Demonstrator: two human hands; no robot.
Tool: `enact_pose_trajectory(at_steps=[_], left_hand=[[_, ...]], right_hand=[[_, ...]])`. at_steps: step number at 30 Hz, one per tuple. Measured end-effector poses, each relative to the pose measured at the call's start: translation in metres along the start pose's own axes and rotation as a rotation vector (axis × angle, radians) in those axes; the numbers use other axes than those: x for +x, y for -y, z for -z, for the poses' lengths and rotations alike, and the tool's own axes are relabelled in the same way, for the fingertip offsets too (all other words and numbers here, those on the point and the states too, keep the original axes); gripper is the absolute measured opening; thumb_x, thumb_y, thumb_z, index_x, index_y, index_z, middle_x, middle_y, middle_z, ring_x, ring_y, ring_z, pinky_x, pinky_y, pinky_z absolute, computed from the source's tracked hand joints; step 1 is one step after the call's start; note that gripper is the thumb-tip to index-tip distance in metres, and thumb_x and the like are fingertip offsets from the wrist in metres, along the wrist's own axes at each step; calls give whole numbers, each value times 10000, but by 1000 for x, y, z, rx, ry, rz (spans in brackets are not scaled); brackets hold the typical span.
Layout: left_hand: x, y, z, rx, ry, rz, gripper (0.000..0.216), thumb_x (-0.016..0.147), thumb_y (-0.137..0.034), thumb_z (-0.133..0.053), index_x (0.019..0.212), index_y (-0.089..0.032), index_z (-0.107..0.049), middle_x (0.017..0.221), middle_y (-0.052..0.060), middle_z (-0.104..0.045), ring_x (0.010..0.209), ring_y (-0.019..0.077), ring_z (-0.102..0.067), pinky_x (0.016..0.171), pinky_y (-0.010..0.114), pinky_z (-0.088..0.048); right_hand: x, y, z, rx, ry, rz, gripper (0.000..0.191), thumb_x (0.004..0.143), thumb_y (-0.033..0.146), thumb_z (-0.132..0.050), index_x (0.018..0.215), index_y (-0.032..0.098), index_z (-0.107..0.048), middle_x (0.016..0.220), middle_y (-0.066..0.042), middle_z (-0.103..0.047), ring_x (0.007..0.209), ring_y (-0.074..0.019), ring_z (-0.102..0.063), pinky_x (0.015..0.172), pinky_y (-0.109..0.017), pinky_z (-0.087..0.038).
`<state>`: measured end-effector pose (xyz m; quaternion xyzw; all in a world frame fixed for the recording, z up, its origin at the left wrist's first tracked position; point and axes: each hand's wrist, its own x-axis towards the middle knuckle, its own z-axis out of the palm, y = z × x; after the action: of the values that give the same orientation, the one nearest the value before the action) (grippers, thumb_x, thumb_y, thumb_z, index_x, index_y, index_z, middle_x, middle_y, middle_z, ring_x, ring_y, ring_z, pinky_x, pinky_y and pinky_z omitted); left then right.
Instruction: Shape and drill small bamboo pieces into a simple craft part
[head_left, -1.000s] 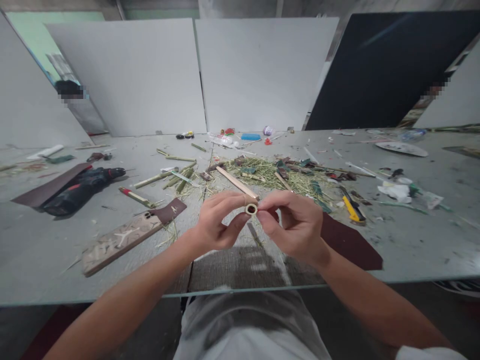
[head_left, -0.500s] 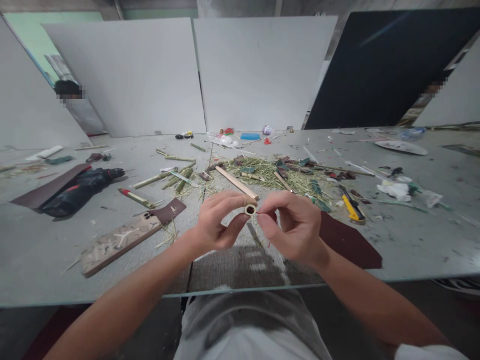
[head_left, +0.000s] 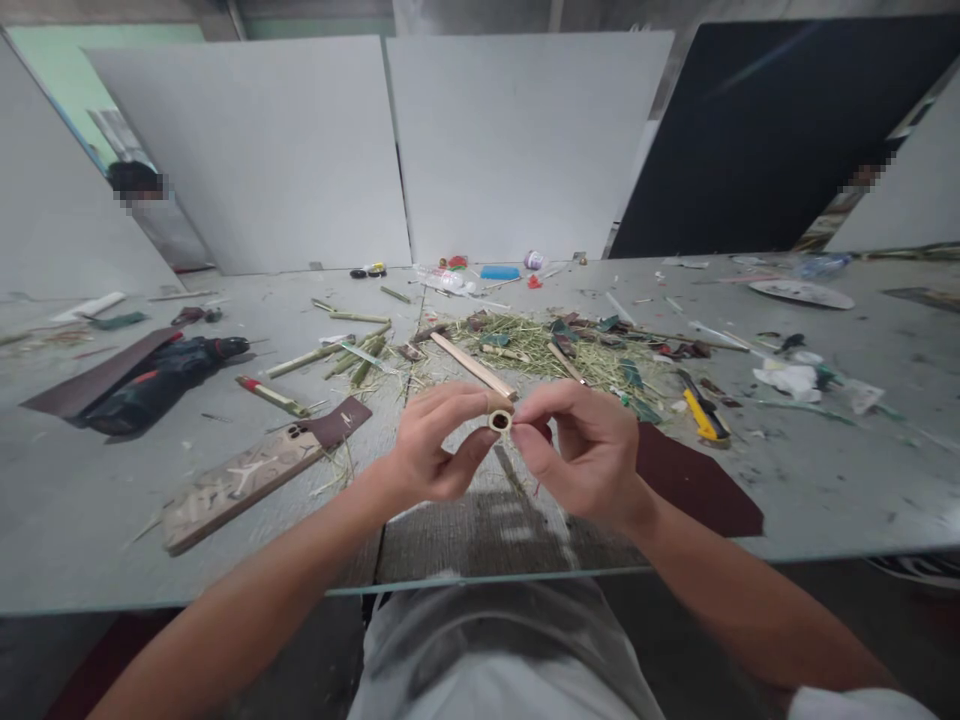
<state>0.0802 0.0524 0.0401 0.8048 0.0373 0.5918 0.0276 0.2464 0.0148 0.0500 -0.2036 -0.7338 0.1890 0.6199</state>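
Note:
My left hand (head_left: 435,445) is closed round a hollow bamboo tube (head_left: 480,372), whose open cut end (head_left: 500,420) faces me above the table's near edge. The tube slants away to the upper left over the table. My right hand (head_left: 585,450) pinches thumb and forefinger at the rim of that open end, touching it; what it holds there, if anything, is too small to make out.
A phone (head_left: 240,482) and dark sandpaper sheets (head_left: 690,480) lie on the grey table (head_left: 112,520). Green bamboo shavings (head_left: 570,355), a yellow utility knife (head_left: 701,410), a dark drill (head_left: 161,375) and bamboo sticks (head_left: 315,358) lie farther out. White boards stand behind.
Nearly nothing: both hands and the tube have stayed in place, with only a slight shift of the right fingers at the tube's end.

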Motion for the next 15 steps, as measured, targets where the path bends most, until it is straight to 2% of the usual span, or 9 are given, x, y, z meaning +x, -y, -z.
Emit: enact_pose_trajectory(at_steps=[15], left_hand=[[-2, 1, 0, -12, -1, 5, 226, 853, -141, -569, 1073, -123, -616, 843, 100, -691, 779, 189, -672, 698, 319, -552]], right_hand=[[0, 0, 0, -23, -17, 7, 99, 807, 123, -613, 810, 221, -601, 588, 34, -536, 564, -120, -529, 526, -258, -419]])
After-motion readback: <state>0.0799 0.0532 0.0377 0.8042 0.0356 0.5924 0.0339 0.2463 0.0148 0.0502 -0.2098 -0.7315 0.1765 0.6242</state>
